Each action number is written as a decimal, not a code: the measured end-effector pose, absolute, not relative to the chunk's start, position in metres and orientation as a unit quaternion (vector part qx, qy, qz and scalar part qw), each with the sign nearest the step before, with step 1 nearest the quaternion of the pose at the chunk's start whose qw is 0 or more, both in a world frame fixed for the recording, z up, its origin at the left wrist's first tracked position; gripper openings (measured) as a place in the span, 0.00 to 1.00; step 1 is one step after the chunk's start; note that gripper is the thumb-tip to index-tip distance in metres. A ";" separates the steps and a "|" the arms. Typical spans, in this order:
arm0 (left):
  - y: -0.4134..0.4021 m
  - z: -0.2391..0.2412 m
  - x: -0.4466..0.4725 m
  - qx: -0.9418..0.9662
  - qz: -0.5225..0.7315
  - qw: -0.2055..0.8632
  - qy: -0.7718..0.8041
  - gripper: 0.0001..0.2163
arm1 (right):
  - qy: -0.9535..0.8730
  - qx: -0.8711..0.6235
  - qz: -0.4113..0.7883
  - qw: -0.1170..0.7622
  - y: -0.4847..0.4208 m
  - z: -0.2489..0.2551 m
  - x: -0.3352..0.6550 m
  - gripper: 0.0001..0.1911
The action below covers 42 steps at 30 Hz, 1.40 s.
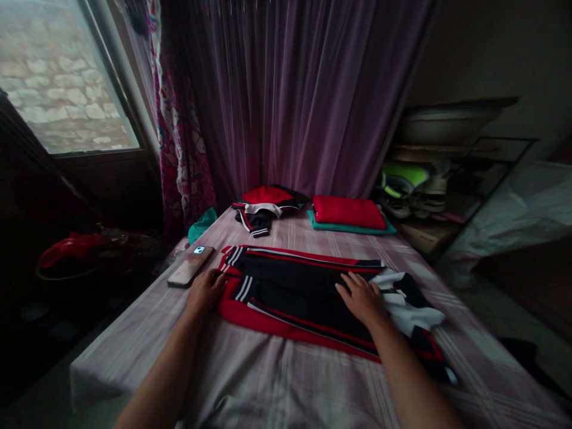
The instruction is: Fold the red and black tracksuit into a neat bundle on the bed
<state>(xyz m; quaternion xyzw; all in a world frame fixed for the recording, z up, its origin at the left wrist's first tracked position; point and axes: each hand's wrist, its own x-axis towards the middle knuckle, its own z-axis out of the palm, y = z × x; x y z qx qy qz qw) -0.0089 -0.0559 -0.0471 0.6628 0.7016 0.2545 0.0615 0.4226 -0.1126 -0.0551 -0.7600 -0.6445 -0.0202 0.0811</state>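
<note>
A black, red and white jacket [295, 287] lies flat on the covered table. Its sleeves are folded in lengthwise, and the white-striped cuffs sit at the left over the red hem. At that hem end my left hand [207, 291] rests with its fingers against the edge, seemingly loose rather than gripping. My right hand [363, 299] lies palm down on the dark sleeve fabric near the white shoulder part, fingers spread. A phone [191, 267] is just beyond my left hand, its camera side up.
Farther back are a crumpled red, black and white garment [268, 199] and a red folded cloth [348, 213] on a teal one [319, 225]. The checked tablecloth [134, 339] drapes over the edges. Purple curtains [290, 101] hang behind; a shoe rack [424, 232] stands right.
</note>
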 end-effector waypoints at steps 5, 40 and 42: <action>-0.057 -0.043 -0.007 0.668 0.245 0.066 0.700 0.18 | -0.642 -0.763 -0.018 0.077 -0.114 -0.053 0.421 0.26; -0.053 -0.025 0.044 0.716 0.214 -0.030 0.664 0.21 | -0.638 -0.765 -0.023 0.087 -0.112 -0.059 0.422 0.26; -0.056 -0.015 0.067 0.775 0.205 -0.002 0.598 0.19 | -0.637 -0.765 -0.021 0.086 -0.112 -0.060 0.423 0.26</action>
